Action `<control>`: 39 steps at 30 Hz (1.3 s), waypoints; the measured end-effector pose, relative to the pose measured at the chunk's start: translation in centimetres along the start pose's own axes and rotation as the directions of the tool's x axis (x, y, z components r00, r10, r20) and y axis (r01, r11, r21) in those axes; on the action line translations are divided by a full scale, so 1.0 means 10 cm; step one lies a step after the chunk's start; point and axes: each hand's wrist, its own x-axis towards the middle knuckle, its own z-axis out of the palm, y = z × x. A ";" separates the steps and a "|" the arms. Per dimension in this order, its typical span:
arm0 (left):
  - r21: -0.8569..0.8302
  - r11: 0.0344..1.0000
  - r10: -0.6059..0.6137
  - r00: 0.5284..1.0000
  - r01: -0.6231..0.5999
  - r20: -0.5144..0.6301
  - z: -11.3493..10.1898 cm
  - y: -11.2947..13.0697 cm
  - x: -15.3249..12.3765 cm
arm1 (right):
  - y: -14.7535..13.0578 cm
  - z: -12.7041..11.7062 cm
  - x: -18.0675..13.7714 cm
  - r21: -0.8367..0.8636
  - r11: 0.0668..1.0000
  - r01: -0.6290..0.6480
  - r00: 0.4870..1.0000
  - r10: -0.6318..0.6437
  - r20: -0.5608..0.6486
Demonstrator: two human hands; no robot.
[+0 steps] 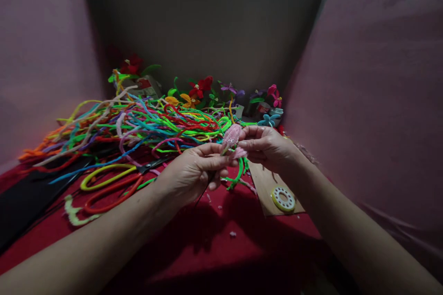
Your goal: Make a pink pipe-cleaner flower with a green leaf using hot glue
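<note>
Fingertips of both hands pinch one small pink pipe-cleaner piece [232, 140], held above the middle of the red cloth [221, 235]. Left hand [192, 173]: thumb and forefinger closed on the lower end of the piece, remaining fingers curled under. Right hand [268, 147]: thumb and forefinger closed on the upper side, just beside the left fingertips. A green stem [238, 173] hangs below the piece between the two hands.

Left to right across the cloth: black strip [31, 196] at the left edge; pale green, yellow and red loops [107, 184] lying flat near the left forearm; large tangle of multicoloured pipe cleaners [138, 124] filling the back left part. Black scissors [154, 164], partly hidden, lie just beside the left hand. Finished pipe-cleaner flowers [200, 86] stand along the back edge. A brown card [265, 184] lies under the right wrist, with a yellow-and-white ring [283, 198] resting on it.
</note>
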 end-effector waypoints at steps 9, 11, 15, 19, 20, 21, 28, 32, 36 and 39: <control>0.018 1.000 0.003 0.998 -0.002 -0.055 0.01 0.00 -0.02 | 0.16 0.04 -0.10 0.078 0.990 0.120 0.993 -0.118 -0.025; 0.019 1.000 0.011 0.999 -0.010 -0.051 0.00 0.00 -0.03 | 0.19 -0.02 -0.21 0.014 0.987 0.161 0.984 -0.159 -0.075; 0.000 1.000 0.027 0.997 -0.027 -0.066 -0.02 0.02 -0.03 | 0.24 -0.41 -0.64 -0.385 0.900 0.207 0.879 -0.343 -0.330; 0.005 0.999 0.038 0.996 -0.038 -0.082 -0.03 0.05 0.01 | 0.37 -1.04 -1.16 -0.827 0.524 -0.204 0.602 -0.599 -0.528; 0.006 1.000 0.031 0.995 -0.030 -0.092 -0.03 0.05 0.02 | 0.41 -1.18 -1.26 -0.843 0.429 -0.324 0.617 -0.580 -0.532; 0.005 1.000 0.023 0.994 -0.022 -0.102 -0.02 0.05 0.03 | 0.47 -1.30 -1.33 -0.845 0.348 -0.407 0.659 -0.529 -0.535; -0.003 1.000 0.024 0.991 -0.024 -0.133 0.00 0.04 0.05 | 0.71 -1.51 -1.32 -0.895 0.016 -0.446 0.850 -0.304 -0.430; -0.014 1.000 0.008 0.990 -0.010 -0.144 -0.01 0.04 0.02 | 0.72 -1.47 -1.32 -0.892 0.130 -0.433 0.805 -0.390 -0.448; -0.026 1.000 0.006 0.992 -0.009 -0.127 -0.01 0.04 0.03 | 0.65 -1.40 -1.40 -0.753 0.546 -0.366 0.653 -0.426 -0.626; -0.046 0.999 -0.002 0.991 -0.004 -0.136 0.00 0.03 0.05 | 0.54 -1.21 -1.42 -0.408 0.905 -0.123 0.565 -0.274 -0.778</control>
